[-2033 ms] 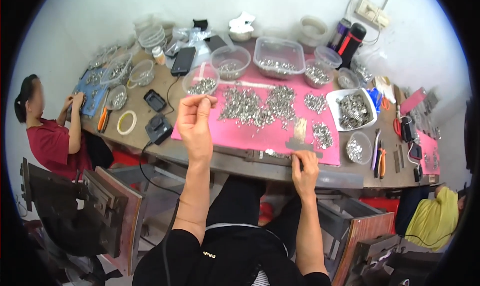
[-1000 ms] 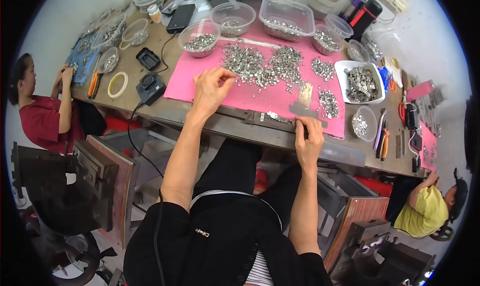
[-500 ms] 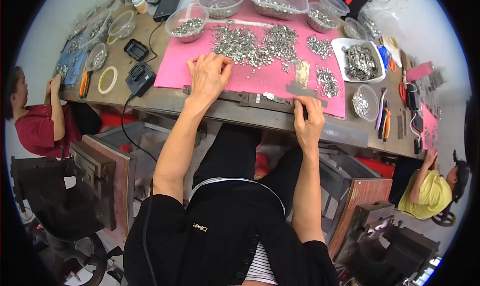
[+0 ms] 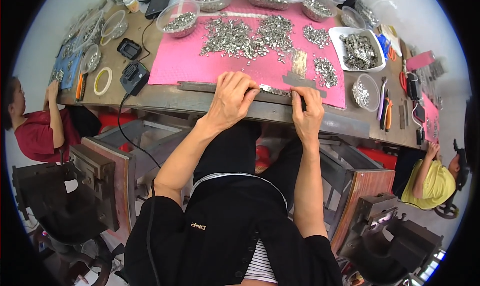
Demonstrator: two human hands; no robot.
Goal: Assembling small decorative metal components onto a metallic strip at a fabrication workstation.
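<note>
Hands meet at the near edge of the worktop. The left hand lies palm down, fingers bent, with its fingertips pressing on one end of a short row of small metal pieces. The right hand comes up from below and pinches the other end of that row between thumb and fingers. Both forearms reach up from the bottom, the left one bent out wide at the elbow.

The row sits on a long dark metal bar that runs along the worktop's front edge, just below the pink mat. The pieces are tiny and shiny — their exact shape is too small to make out. The hands hide part of the row and the bar.

Loose silver pieces lie in piles on the pink mat. Clear bowls of more pieces stand at the far side. A white tray full of them stands to the right, near pliers with orange handles. A black box with a cord and a ring of tape lie to the left.

A person in red sits at the left end — a person in yellow sits at the right.
</note>
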